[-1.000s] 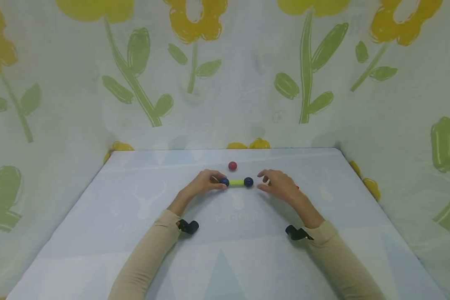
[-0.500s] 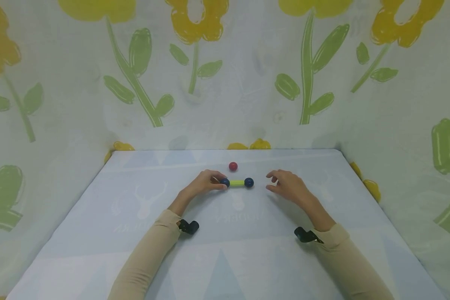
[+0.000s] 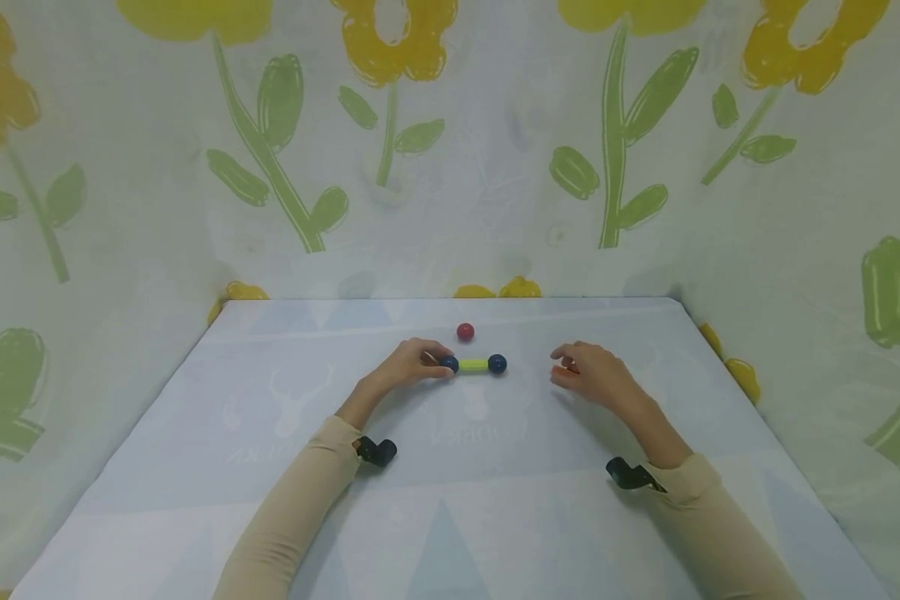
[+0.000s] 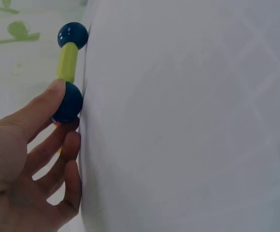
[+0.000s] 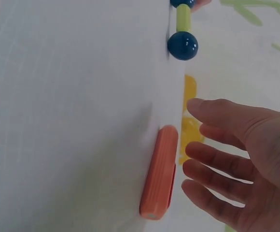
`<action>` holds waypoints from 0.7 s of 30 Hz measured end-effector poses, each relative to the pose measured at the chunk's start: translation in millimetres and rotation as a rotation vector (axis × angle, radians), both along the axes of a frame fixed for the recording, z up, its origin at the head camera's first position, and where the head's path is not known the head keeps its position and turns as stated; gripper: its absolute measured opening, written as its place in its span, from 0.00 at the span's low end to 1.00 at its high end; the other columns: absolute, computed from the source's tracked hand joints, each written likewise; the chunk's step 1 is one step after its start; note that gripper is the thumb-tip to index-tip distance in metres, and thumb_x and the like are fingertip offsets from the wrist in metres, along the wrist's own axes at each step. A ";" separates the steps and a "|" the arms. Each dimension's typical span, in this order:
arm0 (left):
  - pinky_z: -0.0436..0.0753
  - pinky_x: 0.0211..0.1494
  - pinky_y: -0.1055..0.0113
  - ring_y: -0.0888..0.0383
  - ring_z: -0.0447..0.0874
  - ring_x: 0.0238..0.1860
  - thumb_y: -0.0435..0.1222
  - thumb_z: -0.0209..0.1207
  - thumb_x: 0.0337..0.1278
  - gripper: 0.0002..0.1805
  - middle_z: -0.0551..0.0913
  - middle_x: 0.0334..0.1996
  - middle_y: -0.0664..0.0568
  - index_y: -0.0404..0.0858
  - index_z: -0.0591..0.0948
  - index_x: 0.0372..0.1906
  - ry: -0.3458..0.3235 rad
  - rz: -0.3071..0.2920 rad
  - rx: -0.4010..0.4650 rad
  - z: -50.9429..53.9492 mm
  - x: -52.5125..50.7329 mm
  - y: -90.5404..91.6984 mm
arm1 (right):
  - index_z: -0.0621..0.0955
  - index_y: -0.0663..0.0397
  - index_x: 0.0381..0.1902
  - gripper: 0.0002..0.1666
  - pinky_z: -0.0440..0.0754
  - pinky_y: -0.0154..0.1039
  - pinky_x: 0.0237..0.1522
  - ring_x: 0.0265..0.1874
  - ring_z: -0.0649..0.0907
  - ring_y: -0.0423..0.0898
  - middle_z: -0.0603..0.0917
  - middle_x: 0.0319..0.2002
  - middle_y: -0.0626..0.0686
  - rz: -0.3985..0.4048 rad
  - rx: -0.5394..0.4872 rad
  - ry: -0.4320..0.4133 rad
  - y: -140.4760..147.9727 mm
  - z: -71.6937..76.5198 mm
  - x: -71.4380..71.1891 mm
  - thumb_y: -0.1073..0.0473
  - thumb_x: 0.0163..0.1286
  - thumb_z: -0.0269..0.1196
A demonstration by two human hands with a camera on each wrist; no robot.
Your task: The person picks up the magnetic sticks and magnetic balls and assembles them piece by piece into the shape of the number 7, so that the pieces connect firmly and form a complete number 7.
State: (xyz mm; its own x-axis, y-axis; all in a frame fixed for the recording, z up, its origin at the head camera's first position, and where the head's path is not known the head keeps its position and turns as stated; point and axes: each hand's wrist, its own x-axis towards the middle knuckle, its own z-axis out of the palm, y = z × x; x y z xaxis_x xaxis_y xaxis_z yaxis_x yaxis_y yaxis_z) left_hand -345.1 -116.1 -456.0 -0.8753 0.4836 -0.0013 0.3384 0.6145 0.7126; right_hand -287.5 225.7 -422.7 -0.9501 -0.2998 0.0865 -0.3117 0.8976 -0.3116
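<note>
Two dark blue balls joined by a yellow-green rod [image 3: 473, 365] lie on the table in the head view. My left hand [image 3: 412, 362] pinches the left blue ball [image 4: 68, 102] between thumb and fingers. At the rod's far end is the other blue ball [image 3: 497, 364], untouched. To the right, my right hand [image 3: 596, 375] hovers with fingers relaxed and apart, holding nothing. Beside its fingertips an orange-red rod [image 5: 160, 174] lies on the table, mostly hidden by the hand in the head view. Something red shows partly behind that rod.
A red ball [image 3: 465, 332] sits just beyond the joined pieces, toward the table's back edge. The pale table [image 3: 450, 533] is bordered by hanging flower-print cloth [image 3: 480, 167] at the back and both sides. Each wrist carries a small black camera [image 3: 378, 452].
My right hand has moved rightward, away from the right blue ball, and now is over the red rod area. The left hand and the joined pieces stay in place.
</note>
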 end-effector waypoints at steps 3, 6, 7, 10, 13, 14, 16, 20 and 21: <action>0.82 0.54 0.62 0.56 0.83 0.47 0.43 0.68 0.56 0.22 0.86 0.50 0.49 0.42 0.83 0.56 0.001 -0.008 0.005 -0.5 -0.4 -0.1 | 0.82 0.56 0.53 0.22 0.81 0.40 0.36 0.32 0.79 0.46 0.85 0.38 0.55 0.001 -0.001 0.007 4.6 -1.3 0.8 0.52 0.65 0.67; 0.82 0.54 0.63 0.57 0.82 0.47 0.43 0.68 0.56 0.22 0.86 0.50 0.50 0.42 0.82 0.56 -0.001 -0.011 0.005 -1.2 -1.1 -0.3 | 0.82 0.57 0.52 0.22 0.80 0.39 0.34 0.31 0.78 0.46 0.84 0.36 0.54 0.000 -0.015 0.021 8.9 -2.0 2.7 0.50 0.65 0.67; 0.82 0.54 0.63 0.57 0.82 0.47 0.43 0.68 0.56 0.22 0.86 0.50 0.50 0.42 0.82 0.56 -0.003 -0.012 0.005 -1.3 -1.3 -0.5 | 0.83 0.57 0.51 0.22 0.80 0.39 0.34 0.31 0.78 0.46 0.84 0.35 0.54 0.001 -0.020 0.027 10.3 -2.4 3.1 0.50 0.65 0.67; 0.82 0.54 0.63 0.57 0.82 0.47 0.43 0.68 0.56 0.22 0.86 0.50 0.50 0.43 0.82 0.56 -0.008 -0.010 0.004 -1.3 -2.1 -0.8 | 0.84 0.58 0.49 0.22 0.80 0.40 0.33 0.31 0.79 0.46 0.85 0.34 0.54 0.007 -0.026 0.058 14.3 -3.9 4.0 0.48 0.65 0.67; 0.82 0.54 0.63 0.57 0.82 0.47 0.44 0.68 0.56 0.22 0.86 0.50 0.50 0.43 0.82 0.56 -0.001 -0.014 0.006 -0.8 -2.6 -1.2 | 0.85 0.58 0.46 0.21 0.79 0.40 0.32 0.29 0.79 0.45 0.85 0.33 0.53 0.013 -0.031 0.084 17.6 -6.2 4.2 0.47 0.65 0.67; 0.82 0.54 0.63 0.57 0.82 0.47 0.44 0.68 0.56 0.22 0.86 0.50 0.50 0.43 0.82 0.56 0.002 -0.016 0.005 -0.9 -2.7 -1.3 | 0.85 0.58 0.45 0.21 0.78 0.40 0.31 0.29 0.78 0.45 0.84 0.32 0.53 0.016 -0.032 0.087 18.5 -7.0 4.4 0.47 0.65 0.67; 0.82 0.55 0.63 0.57 0.82 0.47 0.44 0.68 0.56 0.22 0.86 0.50 0.50 0.43 0.82 0.56 0.006 -0.018 0.005 -0.8 -3.0 -1.3 | 0.85 0.58 0.43 0.20 0.77 0.39 0.31 0.28 0.77 0.44 0.84 0.31 0.53 0.018 -0.033 0.088 20.2 -8.4 4.6 0.47 0.64 0.68; 0.82 0.54 0.63 0.57 0.82 0.47 0.43 0.68 0.57 0.21 0.85 0.51 0.50 0.43 0.83 0.55 0.005 -0.018 0.004 -0.5 -3.8 -0.7 | 0.85 0.59 0.42 0.17 0.78 0.40 0.31 0.28 0.77 0.44 0.84 0.31 0.52 0.029 -0.037 0.084 22.9 -9.3 4.9 0.51 0.64 0.69; 0.82 0.54 0.63 0.57 0.82 0.48 0.43 0.68 0.57 0.21 0.85 0.51 0.50 0.43 0.82 0.55 0.006 -0.019 0.005 0.0 -3.6 -0.4 | 0.85 0.59 0.41 0.16 0.79 0.41 0.32 0.28 0.78 0.44 0.85 0.31 0.52 0.029 -0.038 0.085 23.5 -9.4 4.6 0.51 0.64 0.69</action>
